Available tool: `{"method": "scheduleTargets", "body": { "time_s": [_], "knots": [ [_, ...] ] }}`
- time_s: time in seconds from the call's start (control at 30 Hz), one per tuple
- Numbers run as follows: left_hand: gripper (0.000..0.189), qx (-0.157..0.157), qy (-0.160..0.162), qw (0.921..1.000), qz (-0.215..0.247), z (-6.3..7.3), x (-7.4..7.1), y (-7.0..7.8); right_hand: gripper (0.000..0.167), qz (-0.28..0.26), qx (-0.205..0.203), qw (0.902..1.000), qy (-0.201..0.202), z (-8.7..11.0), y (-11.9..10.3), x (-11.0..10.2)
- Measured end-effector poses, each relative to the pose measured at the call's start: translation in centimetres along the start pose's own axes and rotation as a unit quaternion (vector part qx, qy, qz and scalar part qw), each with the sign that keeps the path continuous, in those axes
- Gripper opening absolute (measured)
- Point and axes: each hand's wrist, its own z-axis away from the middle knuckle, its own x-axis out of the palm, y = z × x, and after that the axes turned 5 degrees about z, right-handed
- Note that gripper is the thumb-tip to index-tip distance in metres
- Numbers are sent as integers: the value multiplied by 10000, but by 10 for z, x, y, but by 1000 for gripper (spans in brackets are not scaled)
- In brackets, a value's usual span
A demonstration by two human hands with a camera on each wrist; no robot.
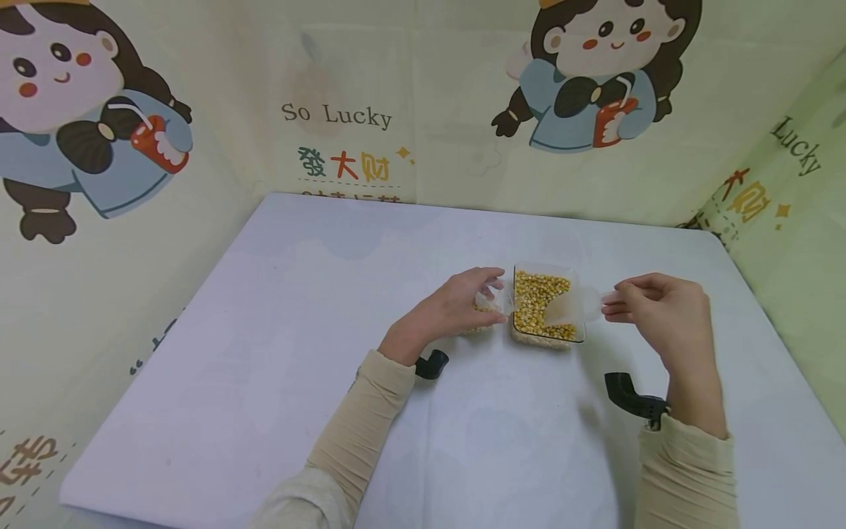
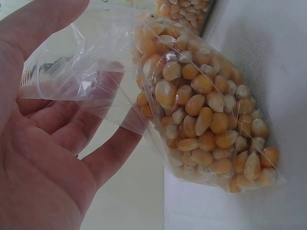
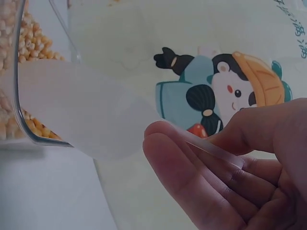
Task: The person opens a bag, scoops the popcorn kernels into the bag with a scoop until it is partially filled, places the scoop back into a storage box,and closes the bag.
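Observation:
A clear square container of yellow corn kernels stands on the table between the hands. Left of it, a clear plastic bag, its lower part filled with kernels, leans over the white surface. My left hand curls round the bag's loose upper part, thumb on one side and fingers on the other; some fingers show through the plastic. With thumb and fingers my right hand pinches the thin handle of a translucent white scoop. Its rounded blade reaches across the container's right rim and lies over the kernels.
The white table extends round the container on all sides. Printed cloth walls with cartoon figures close in the back, left and right. A black wrist mount juts out from the right wrist, another from the left.

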Motion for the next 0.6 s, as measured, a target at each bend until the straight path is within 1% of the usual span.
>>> {"method": "scheduleTargets", "body": {
  "time_s": [0.17, 0.4, 0.6],
  "knots": [
    [75, -22, 4, 10000, 13, 0, 0, 0, 36, 151, -31, 9998, -83, 0, -1, 3],
    [75, -33, -1, 10000, 54, 0, 0, 0, 35, 62, -101, 9998, -187, -1, -1, 8],
    [75, -24, -1, 10000, 51, 0, 0, 0, 36, 41, -14, 9998, -216, -4, 2, 13]
  ]
}}
